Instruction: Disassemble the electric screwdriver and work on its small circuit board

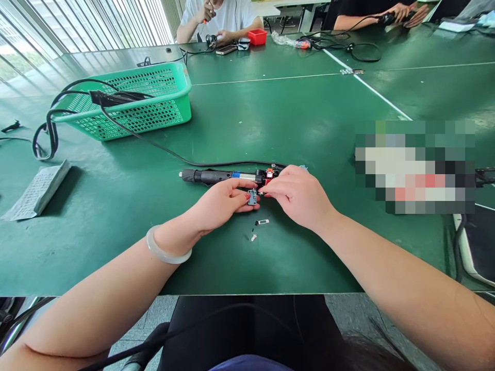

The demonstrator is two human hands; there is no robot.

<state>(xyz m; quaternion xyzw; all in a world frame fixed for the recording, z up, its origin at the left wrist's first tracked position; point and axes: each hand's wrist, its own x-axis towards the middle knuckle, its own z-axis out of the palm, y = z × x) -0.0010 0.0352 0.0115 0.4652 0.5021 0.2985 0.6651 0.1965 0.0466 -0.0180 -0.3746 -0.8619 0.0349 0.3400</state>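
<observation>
Landmark: one long black cylindrical tool (209, 176) with blue, silver and red sections, lying on the green table (290, 263).
Left hand (222, 203): just nearer the wearer than the tool, thumb and fingers pinching one small grey-blue rectangular part (252, 197).
Right hand (301, 196): at the tool's red end, fingertips together on one tiny piece (261, 193), too small to identify.
Loose bits: two small whitish pieces (263, 221), nearer the wearer than the tool, dark specks beside them.
Basket: one green perforated plastic basket (170, 108), beyond the tool to the left, holding black cables (119, 98).
People: two, across the table beyond the tool.
</observation>
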